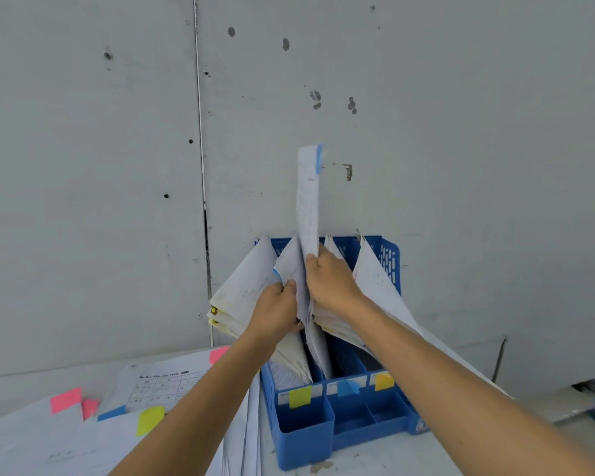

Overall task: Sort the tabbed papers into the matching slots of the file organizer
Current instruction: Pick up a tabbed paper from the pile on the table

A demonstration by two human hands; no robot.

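We face a grey wall (461, 132) that fills the upper frame, with a pale tabletop (392, 455) along the bottom. At lower left a loose pile (172, 383) of printed papers lies flat on the tabletop, just left of the organizer (306, 431), a blue plastic one standing at lower centre against the wall. It has three slots.

The left slot holds a thick stack (241, 293) that leans out to the left. The right slot holds another stack (378, 280) that leans to the right behind our right forearm. At centre frame one sheet (308, 201) stands nearly upright, edge-on to us. Its top rises well above the organizer, and its lower part runs down into the middle slot.

Our right hand (330, 283) is clamped on this sheet at about its middle, thumb on the near face. Our left hand (275, 314) is just beside it, fingers curled round a sheaf of papers from the middle slot, thumb on top, pulling them leftward.

On the organizer's front we see three labels: yellow (300, 396) for the left slot, blue (347, 388) for the middle, and orange-yellow (384, 381) for the right. The sheet carries a blue tab (319, 159) at its top corner (the same colour as the middle label). On the pile we see two pink tabs (66, 400) at far left, a third pink one (219, 353) beside our left forearm, and a yellow tab (150, 420).
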